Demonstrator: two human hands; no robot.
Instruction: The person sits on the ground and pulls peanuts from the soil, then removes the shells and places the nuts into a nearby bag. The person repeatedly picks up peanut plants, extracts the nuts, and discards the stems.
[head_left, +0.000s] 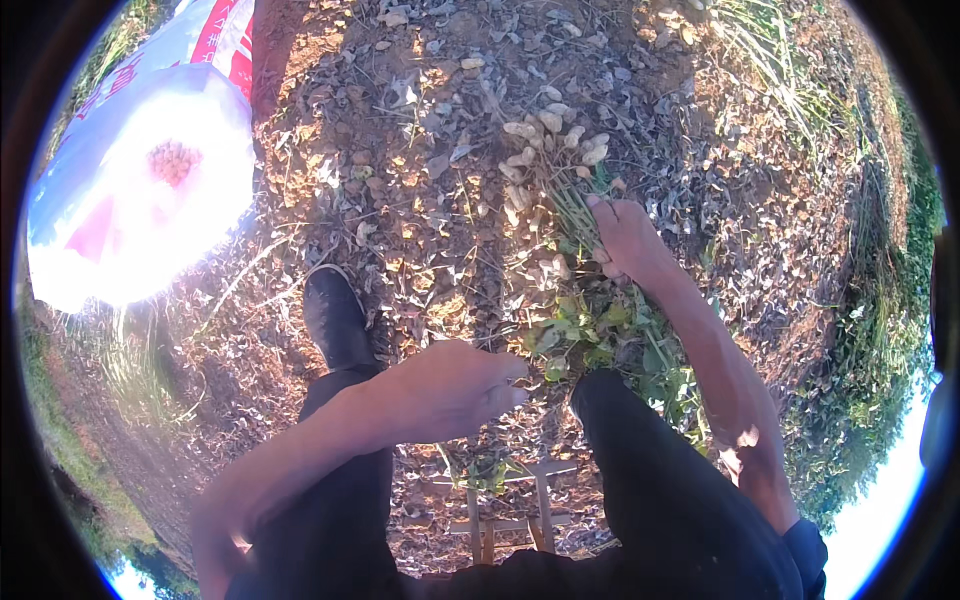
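My right hand (628, 238) grips a bundle of green peanut stems (574, 214). At the far end of the stems, a cluster of pale peanut pods (551, 139) spreads over the dry ground. The plant's green leaves (600, 322) hang behind that hand, towards my right knee. My left hand (465, 390) hovers between my knees, apart from the plant, with its fingers curled. Whether anything small sits between those fingers cannot be made out.
A white and red woven sack (142, 97) bearing writing stands open at the upper left, with peanuts (174, 161) inside. Dry leaf litter (420, 187) covers the soil. A slatted wooden frame (514, 517) is below me, behind my dark shoe (335, 311). Grass (780, 67) grows at upper right.
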